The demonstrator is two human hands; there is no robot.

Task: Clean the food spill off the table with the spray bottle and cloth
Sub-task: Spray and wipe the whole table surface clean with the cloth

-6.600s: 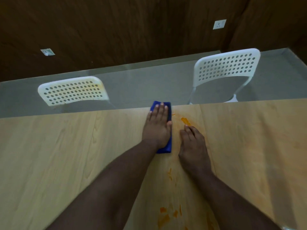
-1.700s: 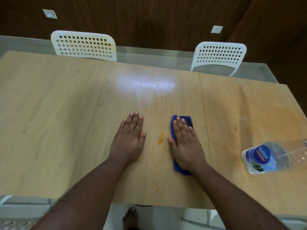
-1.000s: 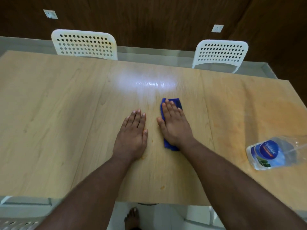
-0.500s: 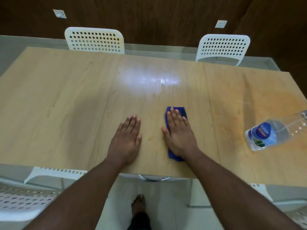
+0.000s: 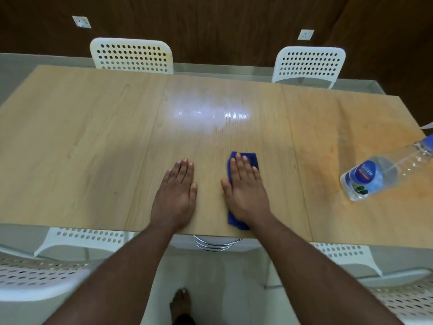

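Note:
A folded blue cloth (image 5: 251, 159) lies on the light wooden table (image 5: 93, 141) near its front edge. My right hand (image 5: 246, 190) presses flat on the cloth with straight fingers, covering most of it. My left hand (image 5: 177, 194) rests flat on the bare wood a little to the left, fingers straight. A clear plastic spray bottle (image 5: 379, 173) with a blue label lies on its side at the right, apart from both hands. A faint orange stain (image 5: 365, 141) tints the wood around the bottle. No food bits show between my hands.
Two white perforated chairs (image 5: 131, 56) (image 5: 308, 64) stand at the table's far side against a dark wood wall. More white chairs (image 5: 82, 238) (image 5: 346, 253) sit at the near side. A wet sheen (image 5: 210, 113) glints mid-table. My bare foot (image 5: 180, 301) shows below.
My right hand has drawn the cloth back toward the front edge. The orange spots seen between my hands earlier are gone. The view has pulled back, and my left hand stays flat.

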